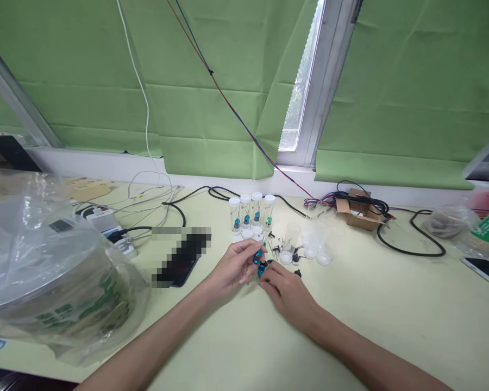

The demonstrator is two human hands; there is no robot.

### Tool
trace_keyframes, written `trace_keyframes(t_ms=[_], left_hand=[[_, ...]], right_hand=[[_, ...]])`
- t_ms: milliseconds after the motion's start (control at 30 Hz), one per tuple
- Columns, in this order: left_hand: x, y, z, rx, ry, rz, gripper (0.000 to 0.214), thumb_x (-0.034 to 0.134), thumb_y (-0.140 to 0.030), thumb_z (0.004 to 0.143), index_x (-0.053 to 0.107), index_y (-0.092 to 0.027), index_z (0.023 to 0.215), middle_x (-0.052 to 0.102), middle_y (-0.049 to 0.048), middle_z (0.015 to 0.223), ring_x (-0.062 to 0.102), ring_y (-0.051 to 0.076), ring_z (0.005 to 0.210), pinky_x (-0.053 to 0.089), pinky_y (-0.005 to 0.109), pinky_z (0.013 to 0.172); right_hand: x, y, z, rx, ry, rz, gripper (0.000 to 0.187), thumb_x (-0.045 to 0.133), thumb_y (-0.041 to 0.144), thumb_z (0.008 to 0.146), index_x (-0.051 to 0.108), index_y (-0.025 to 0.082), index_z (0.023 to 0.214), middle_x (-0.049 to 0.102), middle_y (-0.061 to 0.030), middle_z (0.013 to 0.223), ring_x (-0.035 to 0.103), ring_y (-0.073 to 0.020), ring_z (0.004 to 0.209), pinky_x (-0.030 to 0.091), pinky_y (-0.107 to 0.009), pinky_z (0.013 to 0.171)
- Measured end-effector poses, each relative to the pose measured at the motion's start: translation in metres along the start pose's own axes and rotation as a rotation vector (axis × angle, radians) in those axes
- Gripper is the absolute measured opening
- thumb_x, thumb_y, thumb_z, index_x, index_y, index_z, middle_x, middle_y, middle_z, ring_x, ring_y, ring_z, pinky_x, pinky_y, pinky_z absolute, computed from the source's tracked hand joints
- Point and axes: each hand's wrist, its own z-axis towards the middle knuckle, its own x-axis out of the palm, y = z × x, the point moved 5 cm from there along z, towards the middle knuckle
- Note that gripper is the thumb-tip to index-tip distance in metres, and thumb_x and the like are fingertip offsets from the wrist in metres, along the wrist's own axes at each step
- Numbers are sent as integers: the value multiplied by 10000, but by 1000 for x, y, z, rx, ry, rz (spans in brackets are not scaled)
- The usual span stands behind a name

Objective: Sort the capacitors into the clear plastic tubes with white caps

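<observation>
My left hand [235, 264] pinches a small shiny blue part [257, 256] between thumb and fingertips. My right hand [286, 290] is curled against it, its fingertips closed on a second small blue part [261, 270]. Their exact kind is too small to tell. Just beyond the hands stand several clear tubes with white caps [245, 213], each with a small blue or green piece and thin rods inside. Loose white caps [257, 232] lie in front of them. To the right are small black parts with thin stems [295, 255] and a clear tube on its white cap [292, 239].
More white caps [323, 258] and clear plastic pieces lie right of the parts. A black phone [183, 266] is left of my hands. A large bagged tub [65, 282] fills the left side. Cables and an open cardboard box [361, 217] sit at the back; another phone [487, 271] is far right.
</observation>
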Motion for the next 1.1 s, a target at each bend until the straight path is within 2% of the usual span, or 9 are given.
trace_keyframes(t_ms=[100, 267, 433, 533, 633, 767, 933, 1100], left_hand=[[0, -1, 0, 16, -20, 47, 279, 632, -400, 869, 642, -130, 801, 581, -11, 685, 368, -20, 316, 201, 136, 313], [1, 0, 0, 19, -40, 102, 296, 622, -406, 868, 634, -128, 769, 600, 1, 700, 356, -20, 300, 148, 143, 305], [1, 2, 0, 12, -53, 116, 320, 638, -439, 843, 644, -126, 778, 600, 4, 705, 344, -16, 306, 133, 147, 304], [3, 6, 0, 6, -46, 130, 338, 638, -452, 841, 655, -121, 776, 596, 7, 690, 337, -13, 309, 130, 153, 304], [8, 10, -1, 1, -26, 133, 340, 642, -449, 841, 654, -121, 754, 579, -4, 651, 332, -10, 303, 135, 162, 304], [13, 17, -3, -49, -30, 123, 332, 679, -446, 814, 639, -129, 726, 450, -63, 515, 317, 4, 291, 129, 168, 304], [20, 22, -5, -82, -3, 93, 317, 678, -440, 816, 664, -126, 776, 504, -44, 545, 313, 1, 292, 131, 173, 301], [21, 26, -6, -94, 5, 60, 310, 663, -438, 828, 664, -130, 796, 479, -60, 493, 280, -2, 286, 109, 168, 306]], right_hand=[[-4, -1, 0, -33, -86, 67, 138, 488, 121, 944, 595, 191, 892, 587, -46, 902, 600, -170, 751, 477, -286, 667], [-17, 1, -1, -79, -270, 150, 134, 484, 125, 950, 591, 196, 911, 576, -49, 874, 571, -158, 729, 452, -264, 612], [-35, 9, -2, -107, -493, 159, 129, 500, 115, 944, 593, 192, 899, 580, -53, 835, 572, -161, 730, 457, -265, 598], [-41, 12, -3, -106, -570, 151, 131, 513, 115, 935, 602, 196, 884, 586, -53, 822, 572, -161, 716, 456, -262, 569], [-42, 14, -3, -106, -584, 155, 138, 510, 113, 935, 607, 199, 886, 588, -53, 813, 565, -158, 705, 457, -262, 552], [-42, 14, -4, -112, -589, 157, 144, 513, 102, 928, 613, 197, 890, 591, -53, 817, 575, -159, 723, 476, -268, 573], [-42, 16, -4, -142, -574, 169, 169, 500, 86, 927, 630, 194, 922, 591, -53, 825, 583, -153, 707, 493, -263, 574], [-42, 16, -3, -142, -550, 181, 181, 493, 95, 932, 644, 192, 951, 583, -55, 833, 583, -149, 707, 506, -262, 583]])
